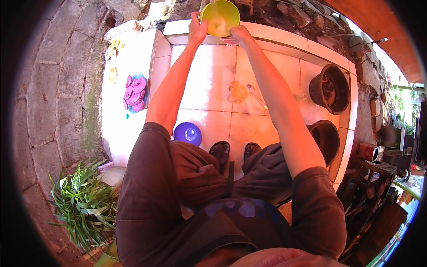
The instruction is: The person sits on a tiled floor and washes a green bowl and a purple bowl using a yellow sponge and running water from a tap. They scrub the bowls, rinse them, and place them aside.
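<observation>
A yellow-green bowl (226, 12) is held out at arm's length, past the far edge of the tiled basin. My left hand (197, 30) grips its left side and my right hand (240, 34) its lower right rim. Tilted toward me, the bowl shows pale, cloudy contents inside. What looks like a thin stream of water enters it from the top of the view. Below the hands, a yellowish clump (238, 92) lies on the pale tiles, with small bits beside it.
Purple pieces (135, 94) sit on a blue plate on the left ledge. A purple-blue bowl (187, 134) stands near my feet. Two dark tubs, one at the far right (339, 91) and one nearer (327, 138), line the right side. Leafy green stalks (86, 200) lie at lower left.
</observation>
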`<state>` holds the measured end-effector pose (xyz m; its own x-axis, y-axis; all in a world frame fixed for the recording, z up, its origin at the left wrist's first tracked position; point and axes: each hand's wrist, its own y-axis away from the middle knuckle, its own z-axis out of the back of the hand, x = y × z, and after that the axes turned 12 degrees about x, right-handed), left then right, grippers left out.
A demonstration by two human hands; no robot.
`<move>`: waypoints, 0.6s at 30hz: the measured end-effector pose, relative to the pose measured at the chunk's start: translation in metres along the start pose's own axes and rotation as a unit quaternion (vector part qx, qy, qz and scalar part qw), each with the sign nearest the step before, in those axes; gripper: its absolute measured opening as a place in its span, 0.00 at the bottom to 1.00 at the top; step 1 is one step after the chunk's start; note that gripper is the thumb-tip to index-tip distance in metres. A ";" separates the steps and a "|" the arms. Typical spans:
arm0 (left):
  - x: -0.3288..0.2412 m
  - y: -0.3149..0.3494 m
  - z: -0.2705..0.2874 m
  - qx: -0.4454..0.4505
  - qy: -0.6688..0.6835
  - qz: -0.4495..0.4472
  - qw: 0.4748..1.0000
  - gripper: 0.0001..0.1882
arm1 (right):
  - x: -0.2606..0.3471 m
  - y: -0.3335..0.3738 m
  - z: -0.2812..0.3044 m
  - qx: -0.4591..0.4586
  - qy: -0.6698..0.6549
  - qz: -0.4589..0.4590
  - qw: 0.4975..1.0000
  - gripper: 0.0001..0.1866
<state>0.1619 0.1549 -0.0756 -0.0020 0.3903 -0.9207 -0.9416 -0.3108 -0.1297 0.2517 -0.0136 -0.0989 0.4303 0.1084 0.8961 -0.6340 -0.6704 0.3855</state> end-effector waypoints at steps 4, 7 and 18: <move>0.004 -0.003 0.009 -0.041 -0.043 0.025 0.998 0.34 | 0.001 0.005 -0.012 0.012 0.066 -0.062 0.996 0.20; 0.007 -0.010 0.009 -0.035 -0.037 0.108 0.993 0.44 | -0.001 0.002 -0.014 0.003 0.128 -0.075 0.989 0.18; 0.018 -0.001 -0.003 0.056 -0.172 0.249 0.951 0.57 | -0.011 0.004 0.012 -0.009 0.338 -0.116 0.934 0.18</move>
<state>0.1643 0.1597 -0.0934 -0.5493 0.4849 -0.6806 -0.8249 -0.4447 0.3489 0.2522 -0.0261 -0.1095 0.0576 0.6922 0.7194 -0.5868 -0.5595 0.5854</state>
